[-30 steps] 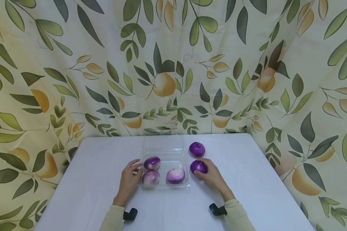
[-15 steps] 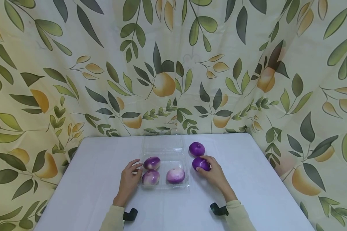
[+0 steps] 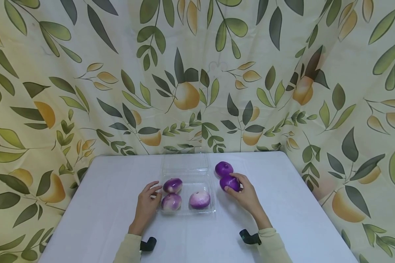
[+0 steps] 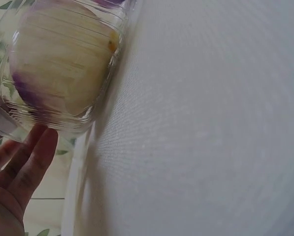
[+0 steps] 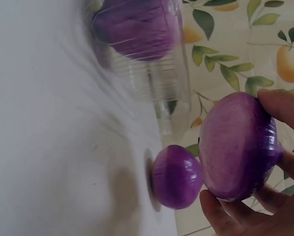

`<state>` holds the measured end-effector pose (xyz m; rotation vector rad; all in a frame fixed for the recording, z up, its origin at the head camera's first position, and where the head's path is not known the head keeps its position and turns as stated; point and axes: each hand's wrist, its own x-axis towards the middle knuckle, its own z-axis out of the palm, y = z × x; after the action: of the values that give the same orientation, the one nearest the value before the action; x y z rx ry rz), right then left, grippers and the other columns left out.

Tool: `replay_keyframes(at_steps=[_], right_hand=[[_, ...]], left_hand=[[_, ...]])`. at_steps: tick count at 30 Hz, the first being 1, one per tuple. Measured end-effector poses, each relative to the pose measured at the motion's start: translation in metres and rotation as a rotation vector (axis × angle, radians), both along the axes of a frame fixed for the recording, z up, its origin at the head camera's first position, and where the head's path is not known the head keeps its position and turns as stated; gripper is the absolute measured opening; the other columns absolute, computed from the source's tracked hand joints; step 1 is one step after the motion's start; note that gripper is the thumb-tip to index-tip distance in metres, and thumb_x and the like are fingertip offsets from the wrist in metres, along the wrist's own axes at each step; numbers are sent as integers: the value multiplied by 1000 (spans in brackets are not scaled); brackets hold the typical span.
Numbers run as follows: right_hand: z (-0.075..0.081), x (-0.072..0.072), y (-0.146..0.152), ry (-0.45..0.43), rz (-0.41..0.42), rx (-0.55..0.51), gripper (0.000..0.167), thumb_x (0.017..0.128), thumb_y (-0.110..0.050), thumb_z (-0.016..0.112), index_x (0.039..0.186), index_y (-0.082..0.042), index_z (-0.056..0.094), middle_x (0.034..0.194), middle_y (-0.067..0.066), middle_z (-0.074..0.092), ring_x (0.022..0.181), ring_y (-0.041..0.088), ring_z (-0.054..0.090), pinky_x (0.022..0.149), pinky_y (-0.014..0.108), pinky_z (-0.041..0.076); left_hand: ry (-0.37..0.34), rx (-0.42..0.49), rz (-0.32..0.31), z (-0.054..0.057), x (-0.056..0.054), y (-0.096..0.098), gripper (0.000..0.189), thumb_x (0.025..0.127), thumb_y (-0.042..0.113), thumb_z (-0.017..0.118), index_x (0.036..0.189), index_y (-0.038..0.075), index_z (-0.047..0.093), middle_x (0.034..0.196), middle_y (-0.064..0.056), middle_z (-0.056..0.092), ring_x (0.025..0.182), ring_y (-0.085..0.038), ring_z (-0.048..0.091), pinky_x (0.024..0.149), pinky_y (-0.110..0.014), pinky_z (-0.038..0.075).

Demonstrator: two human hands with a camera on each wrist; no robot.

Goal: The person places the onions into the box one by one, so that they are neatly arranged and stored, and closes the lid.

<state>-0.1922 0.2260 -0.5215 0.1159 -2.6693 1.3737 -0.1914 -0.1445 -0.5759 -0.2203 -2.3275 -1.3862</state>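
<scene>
My right hand [image 3: 247, 195] grips a purple onion [image 3: 229, 183] and holds it above the table, right of a clear plastic container [image 3: 191, 183]. Behind it another purple onion [image 3: 223, 169] sits on the table. The right wrist view shows the held onion [image 5: 238, 147] between thumb and fingers, with the resting onion [image 5: 176, 177] beyond. Inside the container are two onions at the left, one behind the other, and a paler onion [image 3: 199, 199] at the right. My left hand [image 3: 146, 206] touches the container's left side with extended fingers [image 4: 38, 157].
The container's clear lid [image 3: 185, 162] lies folded back behind it. A white cloth covers the table [image 3: 95, 219], and a leaf-and-fruit patterned curtain [image 3: 191, 73] hangs around its back and sides. Dark wrist mounts [image 3: 249, 237] stick out from both sleeves.
My right hand has lifted the near purple onion off the table and moved it slightly back and to the right. The left hand and the container stay where they were.
</scene>
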Motion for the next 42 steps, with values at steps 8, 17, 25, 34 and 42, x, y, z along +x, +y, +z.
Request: replay_keyframes(at_steps=[8,17,25,34,42], right_hand=[[10,3,-9,36,3,-19,60,84,-30,77,136,-14,54,144,19,46,131,44,48,98,53,53],[16,4,-22,93,12,-35,57,83,-30,78,134,-17,56,141,17,49,126,41,53,97,53,54],[21,7,-30,82,37,-54,57,83,-32,78,134,-19,56,142,17,49,126,41,54,99,53,53],[30,11,-39,107,87,-63,56,82,-30,79,132,-19,57,139,13,52,123,36,56,98,52,54],[28,12,-51,117,140,-51,55,82,-32,78,131,-21,57,138,9,55,123,32,57,97,48,55]], left_hand=[[-5,2,-8,0,1,-1,23,84,-2,68,106,2,74,127,-9,65,79,-14,69,64,-19,58],[24,5,-12,-2,0,-2,23,83,-4,68,105,1,74,126,-13,66,78,-15,69,63,-18,58],[-21,8,-17,-1,0,-2,22,86,-1,66,106,1,74,128,-12,65,80,-14,69,64,-18,58],[-45,14,-21,-2,0,-3,23,86,0,66,108,1,74,130,-12,64,81,-16,69,66,-20,59],[-16,11,-14,-2,-1,-2,23,85,-2,66,106,1,74,128,-13,65,79,-14,69,65,-20,59]])
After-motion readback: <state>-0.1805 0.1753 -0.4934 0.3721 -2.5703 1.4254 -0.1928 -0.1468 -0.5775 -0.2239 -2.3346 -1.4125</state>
